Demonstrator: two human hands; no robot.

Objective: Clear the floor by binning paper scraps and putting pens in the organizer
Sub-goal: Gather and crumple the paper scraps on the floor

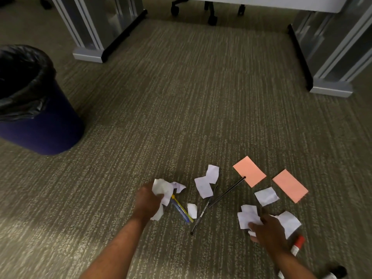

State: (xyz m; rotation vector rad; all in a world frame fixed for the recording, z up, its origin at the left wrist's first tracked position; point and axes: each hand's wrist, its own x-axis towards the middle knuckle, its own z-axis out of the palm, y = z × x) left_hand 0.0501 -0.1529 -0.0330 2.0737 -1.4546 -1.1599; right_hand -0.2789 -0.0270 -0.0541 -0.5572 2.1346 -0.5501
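White paper scraps lie scattered on the carpet near me. My left hand (148,201) is closed around a crumpled bunch of white scraps (162,190). My right hand (265,231) presses down on another bunch of white scraps (247,216), fingers curled over them. Between the hands lie a blue and yellow pen (181,209), a thin black pen (202,213) and a second black pen (227,191). More white scraps (207,181) (266,196) and two pink notes (249,171) (289,185) lie further out. A red-capped marker (297,245) rests by my right wrist.
A dark blue bin (46,125) with a black liner stands at the left, about a metre from the scraps. Grey desk legs (88,33) (334,63) rise at the back left and right, with chair castors (212,19) between them. No organizer is in view.
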